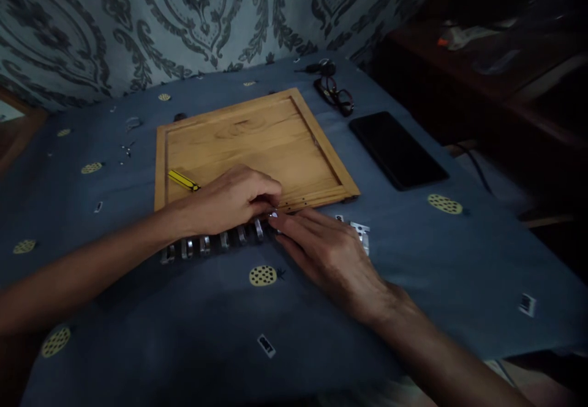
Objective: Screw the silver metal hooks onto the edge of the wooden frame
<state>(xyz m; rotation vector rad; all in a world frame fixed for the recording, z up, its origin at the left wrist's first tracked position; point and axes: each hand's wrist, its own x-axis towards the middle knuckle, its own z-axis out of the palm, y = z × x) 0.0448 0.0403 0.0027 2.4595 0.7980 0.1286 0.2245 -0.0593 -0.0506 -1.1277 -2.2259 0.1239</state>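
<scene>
Here — 2 hands (234, 195) (328, 249) are at 1 wooden panel (248, 143).

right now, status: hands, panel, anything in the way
Left hand, right hand close together at near edge of wooden panel. Panel on blue cloth, metal pieces lined alongside. Yellow tool on panel, by left hand.

Dim overall | wooden panel (239, 143) brightest | upper right near-black | glints on metal pieces (260, 229) | edges blurred, stretched

Glasses (343, 107) near 1 flat black device (399, 149)
</scene>
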